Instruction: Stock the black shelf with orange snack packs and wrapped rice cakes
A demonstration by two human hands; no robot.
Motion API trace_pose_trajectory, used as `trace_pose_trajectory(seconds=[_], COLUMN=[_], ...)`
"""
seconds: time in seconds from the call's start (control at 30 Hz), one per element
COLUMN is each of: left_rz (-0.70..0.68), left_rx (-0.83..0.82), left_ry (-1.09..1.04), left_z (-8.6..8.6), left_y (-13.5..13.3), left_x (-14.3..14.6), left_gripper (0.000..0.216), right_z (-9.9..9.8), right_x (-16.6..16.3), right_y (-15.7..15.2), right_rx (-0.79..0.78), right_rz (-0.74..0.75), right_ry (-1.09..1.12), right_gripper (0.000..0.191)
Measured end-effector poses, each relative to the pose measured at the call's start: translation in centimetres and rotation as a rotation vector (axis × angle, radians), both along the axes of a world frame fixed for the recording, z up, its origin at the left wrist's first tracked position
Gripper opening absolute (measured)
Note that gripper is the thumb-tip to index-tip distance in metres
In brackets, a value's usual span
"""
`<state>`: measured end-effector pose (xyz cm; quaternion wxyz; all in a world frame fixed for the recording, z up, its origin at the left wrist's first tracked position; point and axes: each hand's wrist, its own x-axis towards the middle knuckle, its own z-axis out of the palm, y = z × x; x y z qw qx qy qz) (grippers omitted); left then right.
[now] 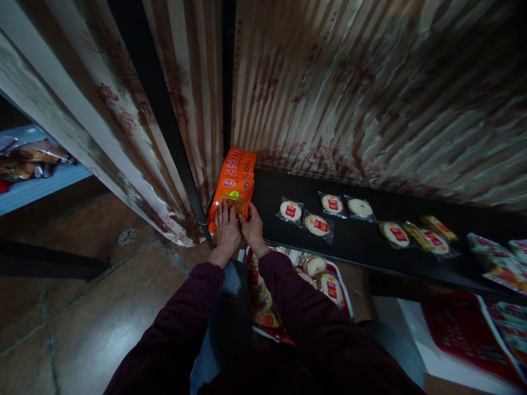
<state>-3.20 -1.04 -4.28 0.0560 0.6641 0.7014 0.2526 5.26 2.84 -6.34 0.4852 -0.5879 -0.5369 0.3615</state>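
A row of overlapping orange snack packets [239,184] stands at the left end of the black shelf, beside the corner post. My left hand [228,226] lies on the lower front of the nearest packet, its fingers stretched out flat. At that packet's lower right edge is my right hand [252,229], closed on the edge with thumb and fingers. My two thumbs nearly meet. The lower edge of the packet is partly hidden by my hands.
The black shelf [272,186] carries several wrapped round crackers [317,224] and, farther right, other snack packs [498,255]. Under its front edge sits a red-and-white tray [348,299] of wrapped crackers. A pleated curtain [329,88] hangs behind; a dark post [173,120] rises at left.
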Motion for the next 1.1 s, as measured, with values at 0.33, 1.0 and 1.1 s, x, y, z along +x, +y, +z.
trace_pose_trajectory(seconds=[0.33, 1.0, 1.1], left_rz=[0.017, -0.142, -0.100], left_rx=[0.005, 0.017, 0.005], left_ry=[0.023, 0.102, 0.107], left_z=[-0.3, -0.5, -0.4], left_y=[0.3, 0.9, 0.9], left_x=[-0.7, -2.8, -2.7], left_gripper=[0.053, 0.056, 0.055], right_z=[0.6, 0.3, 0.1], right_x=[0.1, -0.9, -0.8], right_y=[0.0, -0.8, -0.6], right_rx=[0.000, 0.046, 0.034], right_rz=[-0.034, 0.009, 0.019], right_ry=[-0.111, -0.341, -0.305], right_gripper=[0.065, 0.054, 0.053])
